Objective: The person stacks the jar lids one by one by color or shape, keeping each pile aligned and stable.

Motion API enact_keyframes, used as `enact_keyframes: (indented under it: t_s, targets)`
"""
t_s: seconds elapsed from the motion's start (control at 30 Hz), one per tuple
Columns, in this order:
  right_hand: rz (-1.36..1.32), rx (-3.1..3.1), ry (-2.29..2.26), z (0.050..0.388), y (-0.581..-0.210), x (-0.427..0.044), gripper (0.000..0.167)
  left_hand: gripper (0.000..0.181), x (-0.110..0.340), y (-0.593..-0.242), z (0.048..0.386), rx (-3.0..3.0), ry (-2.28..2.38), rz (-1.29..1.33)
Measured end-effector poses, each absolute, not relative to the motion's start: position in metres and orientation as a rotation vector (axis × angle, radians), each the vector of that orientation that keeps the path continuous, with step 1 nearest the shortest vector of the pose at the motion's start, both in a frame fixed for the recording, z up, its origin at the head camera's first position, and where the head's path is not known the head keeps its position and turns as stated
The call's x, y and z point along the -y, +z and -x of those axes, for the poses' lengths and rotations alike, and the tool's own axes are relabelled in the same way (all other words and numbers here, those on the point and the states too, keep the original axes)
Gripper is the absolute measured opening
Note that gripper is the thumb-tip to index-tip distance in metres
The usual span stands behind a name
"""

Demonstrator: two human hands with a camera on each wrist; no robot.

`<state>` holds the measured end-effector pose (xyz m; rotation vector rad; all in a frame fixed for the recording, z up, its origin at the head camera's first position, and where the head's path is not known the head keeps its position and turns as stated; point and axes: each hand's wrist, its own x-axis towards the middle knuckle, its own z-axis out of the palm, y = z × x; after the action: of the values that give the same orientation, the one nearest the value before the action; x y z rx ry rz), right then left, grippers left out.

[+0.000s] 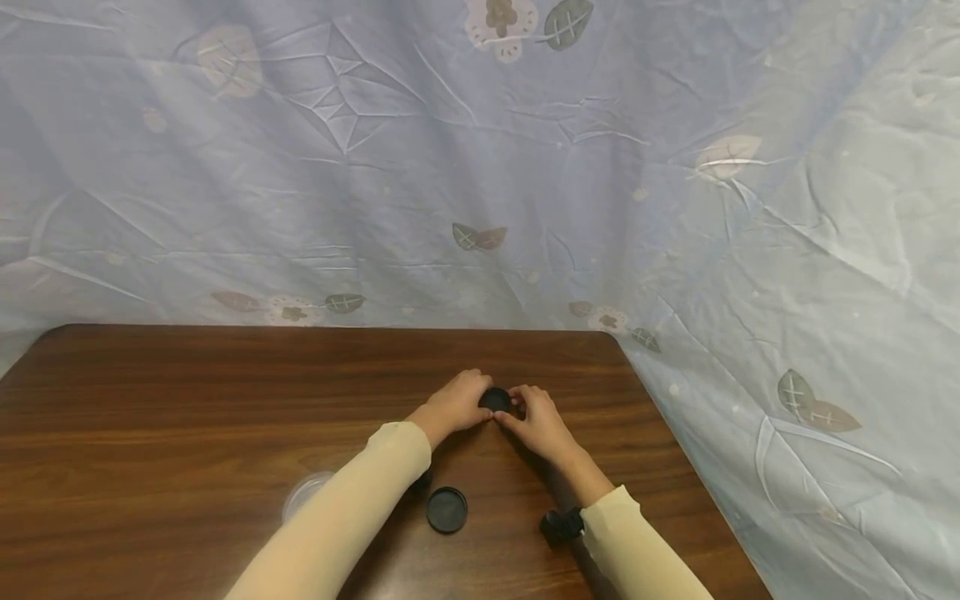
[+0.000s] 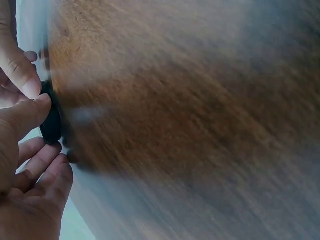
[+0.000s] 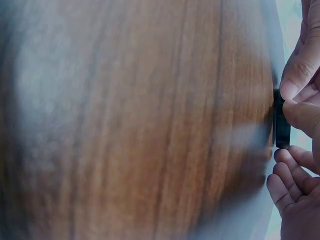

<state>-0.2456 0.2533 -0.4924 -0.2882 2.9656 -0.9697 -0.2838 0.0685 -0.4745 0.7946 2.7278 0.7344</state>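
Observation:
Both hands meet at a shallow, black round lid [image 1: 496, 401] at the far right of the table. My left hand [image 1: 459, 402] grips its left side, thumb at the near edge and fingers around the far edge. On the right side, my right hand [image 1: 542, 423] holds the rim between thumb and fingers. Seen edge-on in the left wrist view, the lid [image 2: 52, 122] is a thin black disc with the two thumbs close together on it. The right wrist view also shows the lid [image 3: 283, 127] from the side, fingertips under its lower end.
Another black round lid [image 1: 447, 510] lies on the brown wooden table [image 1: 187, 400], hollow side up. A clear round container [image 1: 303, 493] is partly hidden behind the left sleeve. Patterned cloth [image 1: 375, 192] hangs behind the table and along its right side.

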Motion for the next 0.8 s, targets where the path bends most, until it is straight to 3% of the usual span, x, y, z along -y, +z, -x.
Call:
enact_keyframes:
  t_s: [0.8]
  targets:
    - [0.413, -3.039, -1.056, 0.233, -0.477, -0.245, 0.041, 0.045, -0.053, -0.44, 0.263, -2.761, 0.712, -0.831]
